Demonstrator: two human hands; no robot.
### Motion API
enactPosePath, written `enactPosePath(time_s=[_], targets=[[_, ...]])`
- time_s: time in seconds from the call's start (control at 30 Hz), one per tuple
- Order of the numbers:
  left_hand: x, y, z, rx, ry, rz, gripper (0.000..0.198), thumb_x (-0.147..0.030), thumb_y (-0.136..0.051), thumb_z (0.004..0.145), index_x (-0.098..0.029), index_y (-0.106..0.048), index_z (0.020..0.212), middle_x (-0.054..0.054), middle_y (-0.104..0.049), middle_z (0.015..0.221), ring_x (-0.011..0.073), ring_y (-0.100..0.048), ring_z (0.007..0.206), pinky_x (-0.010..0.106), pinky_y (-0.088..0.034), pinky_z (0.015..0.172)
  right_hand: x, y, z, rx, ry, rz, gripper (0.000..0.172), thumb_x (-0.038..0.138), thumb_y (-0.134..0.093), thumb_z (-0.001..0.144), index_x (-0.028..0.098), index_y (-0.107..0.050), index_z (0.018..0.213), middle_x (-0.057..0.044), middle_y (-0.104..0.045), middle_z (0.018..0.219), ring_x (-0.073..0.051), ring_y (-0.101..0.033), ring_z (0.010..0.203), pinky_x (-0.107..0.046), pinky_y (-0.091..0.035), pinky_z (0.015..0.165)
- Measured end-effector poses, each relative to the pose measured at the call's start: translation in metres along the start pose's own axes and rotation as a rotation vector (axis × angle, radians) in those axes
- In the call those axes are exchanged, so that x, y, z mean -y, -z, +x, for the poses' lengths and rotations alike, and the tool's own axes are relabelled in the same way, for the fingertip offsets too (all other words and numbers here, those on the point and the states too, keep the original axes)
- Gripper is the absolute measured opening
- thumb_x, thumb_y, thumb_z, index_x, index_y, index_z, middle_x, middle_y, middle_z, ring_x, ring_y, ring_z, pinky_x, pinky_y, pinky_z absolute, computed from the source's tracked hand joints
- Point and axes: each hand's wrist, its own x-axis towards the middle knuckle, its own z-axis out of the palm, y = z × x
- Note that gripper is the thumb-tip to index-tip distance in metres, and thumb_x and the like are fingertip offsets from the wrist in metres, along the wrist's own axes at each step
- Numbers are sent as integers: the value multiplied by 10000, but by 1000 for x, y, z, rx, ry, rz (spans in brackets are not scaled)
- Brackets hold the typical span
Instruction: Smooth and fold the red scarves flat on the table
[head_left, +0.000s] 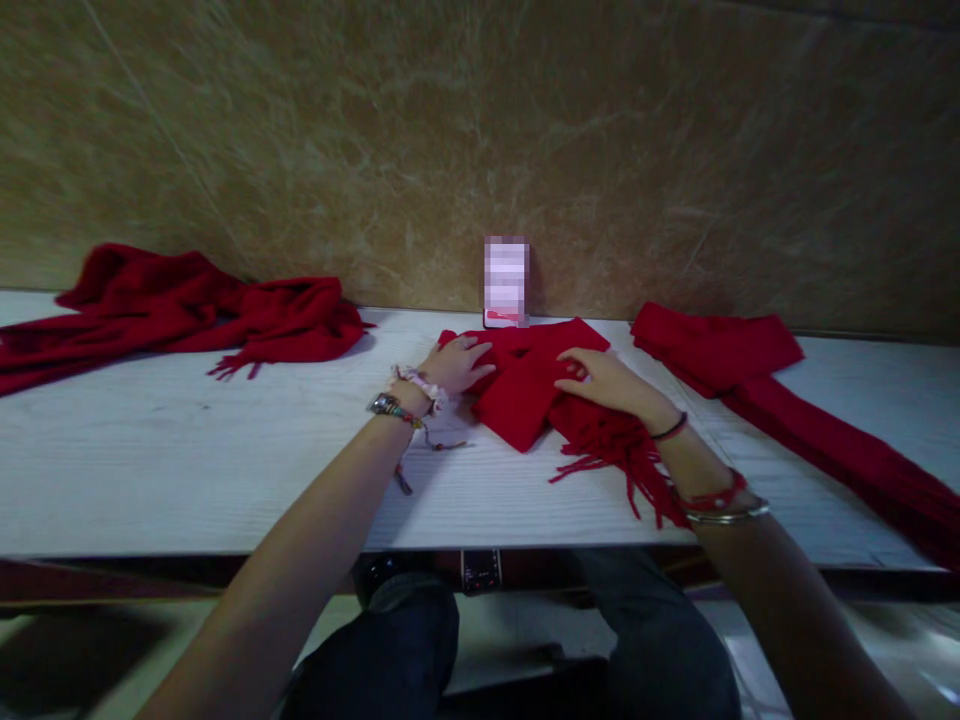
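A red fringed scarf (525,390) lies partly folded in the middle of the white table (225,450). My left hand (459,364) rests on the scarf's left edge, fingers stretched out flat. My right hand (600,380) lies flat on top of the scarf, fingers spread, pressing it down. The scarf's fringe (637,470) trails toward me beneath my right wrist, which wears bangles. Neither hand grips anything.
A crumpled red scarf (187,310) lies at the table's far left. Another red scarf (787,400), folded long, stretches along the right side. A small blurred card (506,282) stands against the brown wall behind the middle scarf.
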Motion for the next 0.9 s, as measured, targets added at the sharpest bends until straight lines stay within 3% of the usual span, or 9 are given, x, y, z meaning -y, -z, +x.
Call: enactPosePath(time_s=[0.13,0.27,0.33,0.4,0.5,0.57,0.63,0.77,0.9], targets=[[23,-16,1,53,133,26,479,-422,-391,897,-300,-329,1355,91,-239,1457,306,-202,1329,562,-235,1008,15,-8,-3,84,153,-97,337,270,-584,775,163,-589,1094,-117,-617,1059,-229,-558,995,-372,-432,875],[29,-2,-2,-72,299,57,521,-331,-469,864,-300,-323,1364,117,-222,1453,372,-157,1326,607,-223,986,10,-8,1,195,207,-87,322,261,-522,820,182,-591,1125,-88,-631,988,-195,-577,915,-331,-455,833],[20,10,-4,-174,231,71,510,-215,-477,842,-251,-377,1340,142,-316,1401,356,-251,1294,575,-260,988,4,-9,4,145,205,-92,305,238,-480,838,190,-601,1113,-84,-624,984,-190,-572,918,-330,-453,846],[4,21,-7,-195,56,13,469,-142,-452,819,-194,-455,1285,143,-454,1285,286,-416,1194,450,-358,971,-8,-11,6,13,149,-142,342,209,-479,824,164,-581,1148,-115,-593,1050,-218,-546,987,-366,-432,892],[-20,27,-18,-21,-369,-116,461,-72,-456,753,-216,-552,1180,67,-536,1172,170,-511,1079,291,-392,954,-33,-15,9,-121,51,-222,526,213,-539,770,140,-456,1284,-171,-480,1230,-292,-445,1151,-461,-377,959],[-27,22,-28,91,-534,-132,457,-87,-509,714,-215,-573,1148,61,-512,1213,164,-499,1099,274,-385,961,-48,-16,10,-77,66,-217,585,232,-543,768,147,-397,1328,-174,-393,1329,-299,-368,1236,-467,-338,1001],[-28,14,-39,104,-562,-109,460,-158,-558,722,-192,-549,1181,90,-461,1283,188,-467,1148,294,-381,971,-58,-15,11,-7,118,-203,556,245,-509,798,146,-394,1332,-164,-341,1381,-275,-328,1277,-427,-306,1037],[-29,-1,-44,11,-494,48,429,-175,-534,799,-186,-513,1227,112,-423,1339,225,-407,1217,354,-365,992,-58,-14,14,52,163,-261,512,152,-431,822,187,-403,1332,-129,-332,1412,-242,-349,1273,-400,-314,1034],[-41,-6,-34,-18,-472,214,356,-108,-428,867,-173,-535,1200,99,-445,1338,265,-367,1251,407,-387,969,-50,-13,14,63,119,-445,660,-15,-358,758,297,-375,1340,-76,-345,1423,-271,-372,1256,-519,-363,955]])
